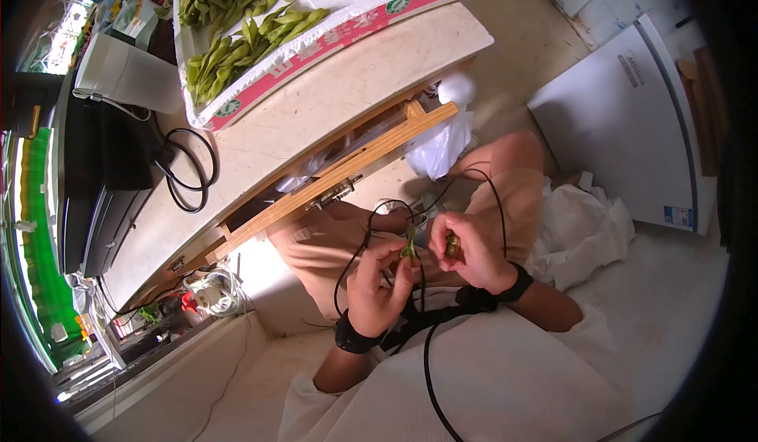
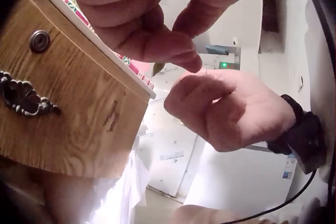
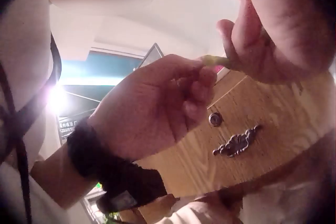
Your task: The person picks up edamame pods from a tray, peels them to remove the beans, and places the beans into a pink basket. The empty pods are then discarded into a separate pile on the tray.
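Note:
In the head view both hands are close together above the person's lap. The left hand (image 1: 375, 288) pinches a green soybean pod (image 1: 408, 250) between thumb and fingers. Beside it, the right hand (image 1: 470, 252) has its fingers curled round a second green pod (image 1: 452, 244), largely covered by them. A pod tip (image 2: 157, 67) pokes out under the left fingers in the left wrist view. From the right wrist, the left hand (image 3: 152, 98) appears with its fingertips at a pod (image 3: 212, 60) that reaches toward the right hand (image 3: 283, 29).
A white foam box with a pink printed side (image 1: 339, 43) stands on the table (image 1: 260, 138), holding heaps of green pods (image 1: 245, 55). Below the tabletop a wooden drawer (image 1: 347, 177) is pulled out. Black cables (image 1: 426, 355) hang round the arms. A small fridge (image 1: 632, 118) stands at right.

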`<state>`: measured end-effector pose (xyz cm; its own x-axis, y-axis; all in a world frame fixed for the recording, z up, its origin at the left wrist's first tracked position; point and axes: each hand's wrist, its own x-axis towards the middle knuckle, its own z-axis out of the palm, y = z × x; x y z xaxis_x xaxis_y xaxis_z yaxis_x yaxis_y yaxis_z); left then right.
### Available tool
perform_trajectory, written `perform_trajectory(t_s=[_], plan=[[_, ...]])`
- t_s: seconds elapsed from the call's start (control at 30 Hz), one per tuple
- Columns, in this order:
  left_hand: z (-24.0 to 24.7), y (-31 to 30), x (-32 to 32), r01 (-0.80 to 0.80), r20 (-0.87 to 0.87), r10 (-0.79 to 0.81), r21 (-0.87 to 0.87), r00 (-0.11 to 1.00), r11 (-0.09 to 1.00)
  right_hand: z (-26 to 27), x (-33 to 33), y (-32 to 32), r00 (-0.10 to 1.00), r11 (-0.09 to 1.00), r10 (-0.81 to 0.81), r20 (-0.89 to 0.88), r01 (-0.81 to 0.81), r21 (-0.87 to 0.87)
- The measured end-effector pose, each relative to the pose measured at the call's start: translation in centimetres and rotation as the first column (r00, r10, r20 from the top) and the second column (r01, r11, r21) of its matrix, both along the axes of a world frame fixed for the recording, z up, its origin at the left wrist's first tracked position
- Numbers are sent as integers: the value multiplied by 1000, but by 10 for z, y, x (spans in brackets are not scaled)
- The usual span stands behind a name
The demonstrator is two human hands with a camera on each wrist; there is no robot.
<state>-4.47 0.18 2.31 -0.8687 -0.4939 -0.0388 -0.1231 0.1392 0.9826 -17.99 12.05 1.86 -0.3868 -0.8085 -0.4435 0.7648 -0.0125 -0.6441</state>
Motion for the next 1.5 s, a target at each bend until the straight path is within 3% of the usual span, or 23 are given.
perform_trajectory(t_s=[0.07,0.13,0.17,0.23,0.37,0.47,0.53,0.57,0.63,0.67,0.7,0.77,0.8,0.87,0.93,1.1,1.17,1.3,1.37,1.4,1.47,1.5], plan=[[4,0,-1,8,5,-8,-16,1000,1000,2,1,-1,999,999,43,7,-43,28],[6,2,-3,-44,-2,44,-58,999,997,9,0,-6,891,948,281,-358,-199,250],[6,1,-4,-43,-1,43,-58,999,997,3,3,-7,875,986,164,-456,-154,59],[6,-2,-4,-27,9,28,-135,1000,991,-4,3,-8,853,983,181,-489,-165,76],[3,-4,-5,-34,76,40,-71,996,997,-5,2,-8,791,978,209,-575,-185,101],[-5,-9,-3,35,47,-26,-211,999,977,-1,-1,-8,805,968,240,-542,-240,73],[-10,-7,-3,-7,24,4,120,1000,993,-1,0,-8,800,972,226,-556,-225,71],[-9,-6,-3,-6,24,4,120,1000,993,-1,1,-8,794,975,210,-570,-209,68],[-8,-4,-5,-36,-21,46,332,999,943,-4,3,-8,781,980,194,-593,-186,75],[-8,-2,-6,-35,-21,45,332,999,943,-5,5,-8,768,983,179,-615,-164,82],[-7,-1,-7,-50,-32,66,370,997,928,-5,6,-8,768,983,178,-615,-162,82],[-5,0,-9,-63,-42,88,407,995,911,-5,10,-7,920,989,147,-363,-130,71],[-4,0,-10,-72,-63,115,466,991,882,-6,12,-7,920,989,147,-363,-130,71],[-6,0,-10,-80,-81,143,524,986,848,-10,16,-8,993,998,66,-100,-67,-9],[-10,-1,-10,-78,-119,203,651,972,755,-10,16,-10,994,998,69,-82,-69,1],[-3,-3,-7,-66,-72,133,586,989,808,2,4,-12,980,989,144,-139,-137,53],[-3,-3,-7,-54,-59,105,557,993,829,6,1,-18,855,998,64,-515,-61,23],[-2,-6,-3,-48,-50,87,523,995,851,-6,-8,-12,775,989,132,-618,-144,30],[-1,-6,-3,-66,-36,101,542,994,838,-9,-8,-11,670,993,109,-734,-107,50],[-3,-5,-4,-117,-12,142,501,990,857,-7,-8,-11,671,993,111,-733,-109,50],[-8,-2,-7,-168,12,183,460,983,872,0,-6,-10,791,989,144,-594,-101,105],[-11,-1,-8,-165,1,174,324,985,932,1,-5,-10,792,989,145,-593,-101,107]])
